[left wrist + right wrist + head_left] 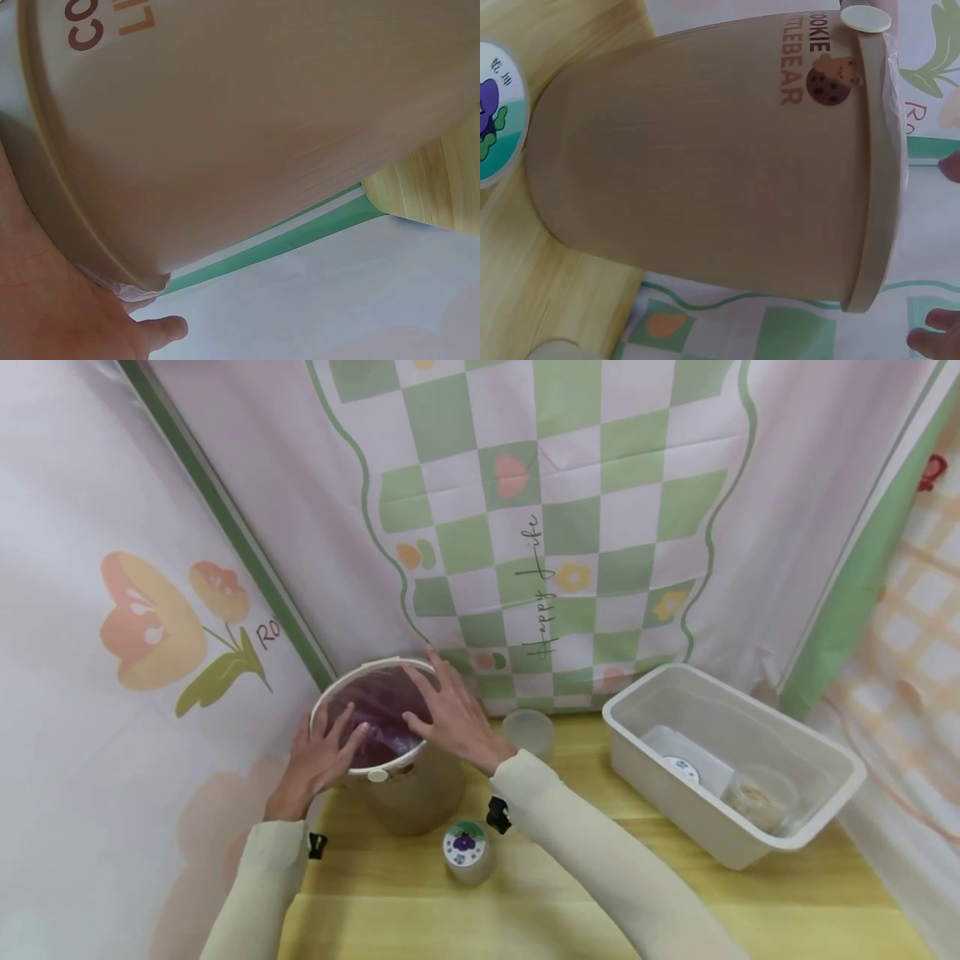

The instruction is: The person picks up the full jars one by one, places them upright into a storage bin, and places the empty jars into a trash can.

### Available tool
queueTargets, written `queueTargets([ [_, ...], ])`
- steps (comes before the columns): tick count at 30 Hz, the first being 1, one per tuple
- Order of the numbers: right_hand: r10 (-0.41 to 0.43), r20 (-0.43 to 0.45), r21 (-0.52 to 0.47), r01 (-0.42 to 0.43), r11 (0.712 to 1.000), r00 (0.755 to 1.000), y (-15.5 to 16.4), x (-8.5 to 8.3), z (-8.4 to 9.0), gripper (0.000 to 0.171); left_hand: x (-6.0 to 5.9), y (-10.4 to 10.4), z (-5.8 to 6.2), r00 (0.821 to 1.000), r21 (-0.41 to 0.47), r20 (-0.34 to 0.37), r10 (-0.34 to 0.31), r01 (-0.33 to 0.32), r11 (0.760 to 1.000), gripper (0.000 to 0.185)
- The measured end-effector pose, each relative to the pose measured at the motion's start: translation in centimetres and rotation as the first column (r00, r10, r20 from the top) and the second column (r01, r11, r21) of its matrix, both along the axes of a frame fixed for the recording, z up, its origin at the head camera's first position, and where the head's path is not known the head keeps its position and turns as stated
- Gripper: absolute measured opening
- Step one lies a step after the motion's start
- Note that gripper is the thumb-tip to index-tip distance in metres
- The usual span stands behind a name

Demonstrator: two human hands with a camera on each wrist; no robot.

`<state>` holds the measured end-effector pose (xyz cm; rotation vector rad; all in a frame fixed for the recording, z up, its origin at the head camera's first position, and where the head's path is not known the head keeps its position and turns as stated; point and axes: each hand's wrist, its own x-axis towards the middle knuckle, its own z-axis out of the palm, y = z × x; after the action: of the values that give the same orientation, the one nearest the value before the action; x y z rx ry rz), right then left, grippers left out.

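A beige trash bin (408,797) stands on the wooden table, with bear-and-cookie print on its side (705,165). A purple plastic bag (384,742) lines its inside, and a thin edge of film shows over the rim in both wrist views. My left hand (318,760) rests at the rim's left side, fingers spread over the opening; in the left wrist view its palm (52,300) is against the rim. Over the right side of the opening, my right hand (456,714) has its fingers spread and grips nothing. Whether its fingers touch the rim, I cannot tell.
In front of the bin sits a small round jar (467,852) with a flower-printed lid. A translucent round container (528,731) stands behind my right wrist. To the right, a beige rectangular tub (660,772) holds a few items. Printed curtains surround the table.
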<state>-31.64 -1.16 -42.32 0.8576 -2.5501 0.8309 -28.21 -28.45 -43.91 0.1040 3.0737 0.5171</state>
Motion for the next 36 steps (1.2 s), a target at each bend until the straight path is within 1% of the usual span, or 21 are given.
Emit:
queueTargets([
  [3,-0.001,-0.029,0.014,0.001,1.0,1.0,0.5,0.1,-0.3,0.083,-0.1,-0.1,-0.1,1.0,-0.005,-0.004,-0.002,0.002,1.0,0.082],
  [6,-0.005,-0.013,-0.006,0.005,1.0,1.0,1.2,0.5,-1.2,0.086,-0.1,-0.1,-0.1,1.0,-0.001,-0.005,-0.003,0.003,1.0,0.082],
  [11,-0.042,0.037,-0.053,0.044,0.998,0.998,2.0,1.8,-3.8,0.09,-0.1,-0.2,0.1,1.0,0.004,-0.002,-0.006,0.006,1.0,0.082],
  [14,-0.061,0.045,-0.081,0.064,0.995,0.997,2.3,2.6,-5.5,0.09,-0.2,-0.3,0.1,1.0,0.002,-0.004,-0.008,0.008,1.0,0.082],
  [18,-0.071,0.058,-0.148,0.079,0.986,0.996,2.7,3.6,-7.8,0.088,-0.3,-0.3,0.1,1.0,0.005,0.005,-0.011,0.011,1.0,0.083],
  [22,-0.085,0.05,-0.192,0.093,0.977,0.995,3.1,4.5,-9.8,0.087,-0.3,-0.2,0.0,1.0,0.006,0.015,-0.011,0.011,1.0,0.083],
  [31,-0.091,0.096,-0.272,0.114,0.956,0.991,3.4,6.1,-12.9,0.091,-0.3,-0.3,0.0,1.0,0.013,0.013,-0.015,0.014,1.0,0.083],
  [36,-0.083,0.092,-0.287,0.106,0.952,0.992,3.3,7.1,-14.3,0.096,-0.3,-0.4,-0.1,1.0,0.013,0.013,-0.017,0.017,1.0,0.083],
])
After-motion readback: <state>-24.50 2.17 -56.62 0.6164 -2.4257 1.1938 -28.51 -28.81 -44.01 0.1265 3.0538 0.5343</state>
